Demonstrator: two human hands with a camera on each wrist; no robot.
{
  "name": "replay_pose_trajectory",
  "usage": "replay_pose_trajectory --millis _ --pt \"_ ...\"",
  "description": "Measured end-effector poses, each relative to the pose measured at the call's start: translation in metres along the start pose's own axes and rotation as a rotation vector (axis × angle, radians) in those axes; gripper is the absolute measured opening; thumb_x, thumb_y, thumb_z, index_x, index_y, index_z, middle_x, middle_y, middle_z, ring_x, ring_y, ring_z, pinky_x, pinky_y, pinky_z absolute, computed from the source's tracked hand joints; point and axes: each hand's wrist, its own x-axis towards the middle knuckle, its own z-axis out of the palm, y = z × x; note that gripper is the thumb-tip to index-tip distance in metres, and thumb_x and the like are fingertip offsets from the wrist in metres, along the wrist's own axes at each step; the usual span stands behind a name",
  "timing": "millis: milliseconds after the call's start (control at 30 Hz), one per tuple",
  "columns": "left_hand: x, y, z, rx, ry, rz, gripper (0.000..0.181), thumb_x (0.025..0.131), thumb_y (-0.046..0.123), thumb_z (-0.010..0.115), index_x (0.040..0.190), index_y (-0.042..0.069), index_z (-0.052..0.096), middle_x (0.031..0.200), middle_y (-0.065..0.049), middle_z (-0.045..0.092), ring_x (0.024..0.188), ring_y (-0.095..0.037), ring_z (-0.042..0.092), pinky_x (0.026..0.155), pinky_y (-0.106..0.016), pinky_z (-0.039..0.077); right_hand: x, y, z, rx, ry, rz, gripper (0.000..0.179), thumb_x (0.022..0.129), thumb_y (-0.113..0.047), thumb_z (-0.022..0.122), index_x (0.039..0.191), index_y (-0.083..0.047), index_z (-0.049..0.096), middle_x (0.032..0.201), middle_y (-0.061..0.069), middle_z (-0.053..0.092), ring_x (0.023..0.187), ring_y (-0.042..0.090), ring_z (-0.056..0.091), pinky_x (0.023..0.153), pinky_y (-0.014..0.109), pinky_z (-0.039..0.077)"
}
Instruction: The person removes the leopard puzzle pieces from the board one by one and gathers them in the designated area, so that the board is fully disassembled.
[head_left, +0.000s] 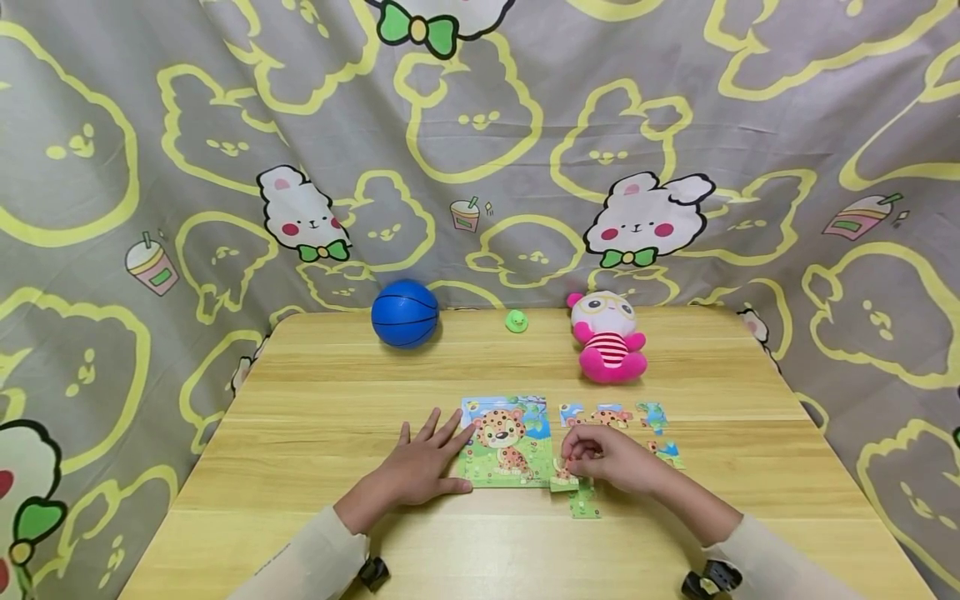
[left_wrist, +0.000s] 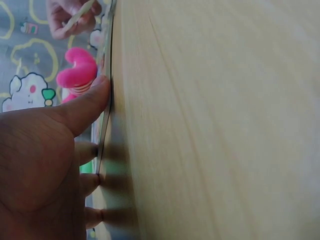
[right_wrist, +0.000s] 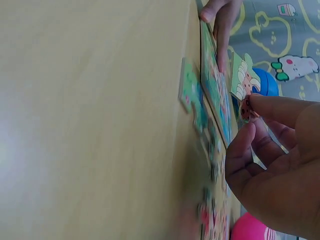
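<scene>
A square jigsaw puzzle (head_left: pixel 504 450) with a spotted leopard cub picture lies flat on the table. My left hand (head_left: pixel 420 465) has its fingers spread, and its fingertips and thumb touch the puzzle's left side. Just off the puzzle's lower right corner, my right hand (head_left: pixel 611 458) pinches a puzzle piece (right_wrist: pixel 242 77) between thumb and index finger. That piece shows green ground and part of the spotted body, and is raised and tilted. Below it lies a loose green piece (head_left: pixel 585 504). Further loose pieces (head_left: pixel 652 415) lie around the right hand, some partly hidden by it.
Along the table's back stand a blue ball (head_left: pixel 405 314), a small green duck-like toy (head_left: pixel 516 322) and a pink plush toy (head_left: pixel 611 346) with a striped belly. A patterned curtain (head_left: pixel 360 150) hangs behind the wooden table (head_left: pixel 300 400).
</scene>
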Motion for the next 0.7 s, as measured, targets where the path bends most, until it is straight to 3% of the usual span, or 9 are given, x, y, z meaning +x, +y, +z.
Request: replay_pose_trajectory --millis 367,700 --pt "0.002 -0.003 0.004 0.017 0.003 -0.002 0.089 0.095 0.068 0.055 0.167 0.031 0.018 0.174 -0.003 0.009 0.158 -0.041 0.004 0.113 -0.079 0.013 -0.034 0.017 -0.019 -0.008 0.05 0.032 0.009 0.099 -0.015 0.07 0.104 -0.008 0.068 0.092 0.009 0.064 0.079 0.014 0.058 0.063 0.028 0.052" --pt "0.001 -0.004 0.004 0.014 0.006 0.002 0.09 0.094 0.069 0.056 0.167 0.031 0.019 0.174 -0.004 0.009 0.158 -0.042 0.004 0.113 -0.08 0.013 -0.057 0.026 -0.029 -0.023 0.079 0.06 0.01 0.099 -0.016 0.069 0.103 -0.006 0.069 0.092 0.008 0.066 0.08 0.014 0.06 0.066 0.027 0.053"
